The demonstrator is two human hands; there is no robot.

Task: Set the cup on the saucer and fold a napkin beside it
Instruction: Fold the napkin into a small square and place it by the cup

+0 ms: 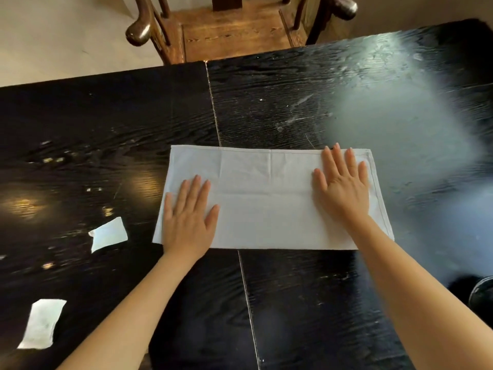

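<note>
A pale grey cloth napkin (266, 198) lies flat on the black wooden table (106, 124), folded into a long rectangle. My left hand (188, 217) presses palm-down on its left end with fingers spread. My right hand (342, 185) lies flat on its right end, fingers apart. Neither hand holds anything. A dark round object (484, 292) shows at the right edge, cut off by the frame; I cannot tell what it is. No cup or saucer is clearly visible.
Two torn scraps of white paper lie on the left of the table, one (108, 234) near the napkin and one (42, 323) near the front edge. A brown wooden armchair (232, 30) stands beyond the far edge. A seam (213, 102) runs across the tabletop.
</note>
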